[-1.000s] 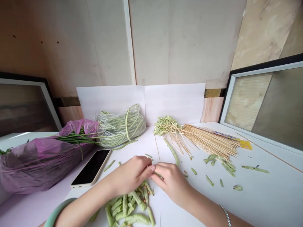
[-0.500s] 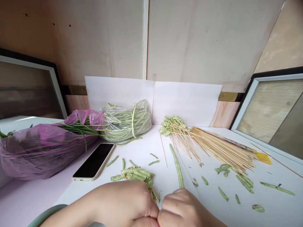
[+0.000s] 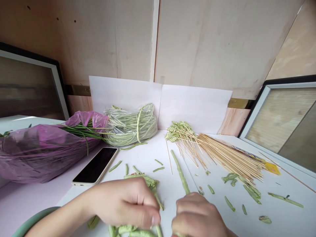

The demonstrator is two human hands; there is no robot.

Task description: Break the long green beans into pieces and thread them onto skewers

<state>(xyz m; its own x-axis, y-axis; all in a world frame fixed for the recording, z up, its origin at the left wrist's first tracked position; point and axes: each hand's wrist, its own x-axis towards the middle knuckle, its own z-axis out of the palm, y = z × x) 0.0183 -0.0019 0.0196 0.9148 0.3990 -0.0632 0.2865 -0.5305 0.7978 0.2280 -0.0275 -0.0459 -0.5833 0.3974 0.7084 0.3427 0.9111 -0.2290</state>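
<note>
The left hand [image 3: 124, 204] is holding its fingers [image 3: 145, 210] curled closed directly above a heap of cut yardlong bean pieces [image 3: 139, 179]; the hand hides the inside of the grip, so whether it is pinching a piece cannot be determined. A jade bangle [image 3: 32, 220] is encircling the left wrist. The right hand [image 3: 197, 214] is pressing its fingers together around a long yardlong bean [image 3: 180, 172], which is extending from the fist across the white tabletop [image 3: 148, 154]. To the left, a smartphone [image 3: 95, 166] is lying face up beside a purple plastic bag [image 3: 37, 158] of chives [image 3: 81, 131]. Farther back, a clear bag of whole beans [image 3: 130, 126] is resting against a white paper sheet [image 3: 123, 97]. To the right, bamboo skewers [image 3: 229, 159] are lying fanned out, their tips threaded through skewered bean pieces [image 3: 180, 131], while loose bean pieces [image 3: 229, 203] are lying scattered nearby.
</note>
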